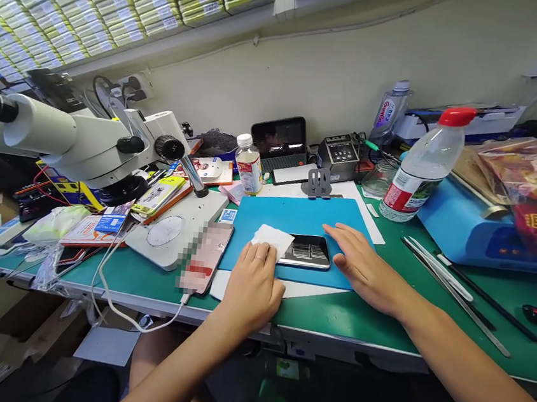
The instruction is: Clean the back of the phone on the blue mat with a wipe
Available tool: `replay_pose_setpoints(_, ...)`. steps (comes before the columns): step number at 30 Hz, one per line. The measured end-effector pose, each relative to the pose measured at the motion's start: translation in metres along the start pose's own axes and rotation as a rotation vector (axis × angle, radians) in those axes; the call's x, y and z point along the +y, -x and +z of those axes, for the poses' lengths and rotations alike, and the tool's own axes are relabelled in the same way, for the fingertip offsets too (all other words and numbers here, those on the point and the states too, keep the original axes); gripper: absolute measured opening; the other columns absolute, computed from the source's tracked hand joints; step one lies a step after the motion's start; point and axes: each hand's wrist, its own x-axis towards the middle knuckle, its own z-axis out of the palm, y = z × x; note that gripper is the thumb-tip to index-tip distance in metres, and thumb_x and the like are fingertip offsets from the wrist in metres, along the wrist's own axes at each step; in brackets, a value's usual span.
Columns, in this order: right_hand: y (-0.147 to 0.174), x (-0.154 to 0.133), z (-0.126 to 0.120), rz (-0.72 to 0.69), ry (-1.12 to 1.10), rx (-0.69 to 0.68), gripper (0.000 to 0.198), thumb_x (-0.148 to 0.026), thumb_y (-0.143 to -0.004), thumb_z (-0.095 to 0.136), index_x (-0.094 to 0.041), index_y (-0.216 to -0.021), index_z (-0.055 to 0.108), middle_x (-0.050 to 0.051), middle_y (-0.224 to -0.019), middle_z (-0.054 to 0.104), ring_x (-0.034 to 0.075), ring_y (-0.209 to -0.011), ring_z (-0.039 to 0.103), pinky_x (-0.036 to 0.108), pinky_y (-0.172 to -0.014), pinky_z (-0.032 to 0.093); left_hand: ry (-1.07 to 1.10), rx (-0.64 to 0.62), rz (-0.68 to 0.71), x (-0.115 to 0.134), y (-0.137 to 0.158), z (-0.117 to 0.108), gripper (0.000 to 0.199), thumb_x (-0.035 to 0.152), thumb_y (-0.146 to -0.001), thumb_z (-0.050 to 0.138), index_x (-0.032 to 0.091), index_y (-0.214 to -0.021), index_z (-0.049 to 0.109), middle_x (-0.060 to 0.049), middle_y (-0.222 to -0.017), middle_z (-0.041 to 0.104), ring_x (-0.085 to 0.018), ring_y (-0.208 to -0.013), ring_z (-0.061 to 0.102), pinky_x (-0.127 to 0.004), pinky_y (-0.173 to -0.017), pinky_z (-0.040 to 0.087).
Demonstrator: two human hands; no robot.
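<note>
A dark smartphone (308,251) lies screen up on a blue mat (291,213), its glossy glass reflecting light. Over its left end my left hand (255,283) presses a folded white tissue (272,236), fingers together and a ring on one of them. That end of the phone is covered by tissue and fingers. Just past the phone's right end, my right hand (362,265) hovers or rests above the mat with fingers stretched out and nothing in it. Whether its fingertips touch the mat I cannot tell. White paper (309,291) shows under the mat.
Left of the mat, a second phone (207,258) is plugged into a white cable (140,325), beside a microscope (87,143). Behind stands a small bottle (250,166). To the right are a large red-capped bottle (423,166), a blue machine (468,222) and several thin tools (460,295).
</note>
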Motion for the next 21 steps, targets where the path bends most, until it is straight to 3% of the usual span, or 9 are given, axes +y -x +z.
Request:
replay_pose_setpoints(4, -0.001, 0.0, -0.001, 0.031, 0.008, -0.009, 0.084, -0.076, -0.094, 0.016, -0.024, -0.157, 0.036, 0.012, -0.162, 0.04, 0.035, -0.153, 0.027, 0.059, -0.119, 0.034, -0.018, -0.021, -0.031, -0.006, -0.034, 0.004, 0.025, 0.017, -0.091, 0.045, 0.013, -0.109, 0.061, -0.014, -0.112, 0.061, -0.031, -0.114, 0.055, -0.045, -0.106, 0.042)
replay_pose_setpoints(8, -0.001, -0.003, -0.003, 0.019, -0.013, 0.0, 0.088, -0.078, -0.092, 0.014, -0.023, -0.156, 0.038, 0.013, -0.16, 0.043, 0.035, -0.152, 0.028, 0.059, -0.12, 0.032, -0.002, 0.004, -0.027, -0.005, -0.027, 0.009, 0.031, 0.017, -0.091, 0.043, 0.011, -0.118, 0.058, -0.015, -0.118, 0.06, -0.031, -0.119, 0.053, -0.044, -0.107, 0.041)
replay_pose_setpoints(13, -0.001, -0.004, -0.005, 0.017, -0.091, 0.012, 0.094, -0.082, -0.088, 0.009, -0.024, -0.157, 0.036, 0.011, -0.161, 0.042, 0.035, -0.153, 0.027, 0.061, -0.122, 0.028, 0.034, 0.036, 0.037, 0.021, -0.013, 0.011, 0.041, 0.02, -0.09, 0.045, 0.009, -0.128, 0.054, -0.018, -0.129, 0.056, -0.032, -0.121, 0.05, -0.044, -0.11, 0.038)
replay_pose_setpoints(17, -0.002, -0.002, -0.005, 0.039, -0.138, 0.043, 0.1, -0.083, -0.084, 0.0, -0.025, -0.155, 0.04, 0.013, -0.157, 0.048, 0.035, -0.151, 0.032, 0.062, -0.122, 0.027, 0.054, 0.017, 0.087, 0.048, -0.041, 0.01, 0.032, 0.026, -0.09, 0.047, 0.011, -0.116, 0.059, -0.016, -0.12, 0.06, -0.031, -0.11, 0.054, -0.042, -0.1, 0.043)
replay_pose_setpoints(21, -0.002, 0.004, 0.0, 0.025, -0.138, 0.077, 0.099, -0.083, -0.085, 0.002, -0.023, -0.154, 0.041, 0.014, -0.154, 0.051, 0.035, -0.15, 0.033, 0.062, -0.123, 0.026, 0.053, 0.004, 0.112, 0.054, -0.057, 0.01, 0.034, 0.03, -0.093, 0.046, 0.009, -0.116, 0.058, -0.015, -0.118, 0.061, -0.029, -0.108, 0.054, -0.039, -0.092, 0.046)
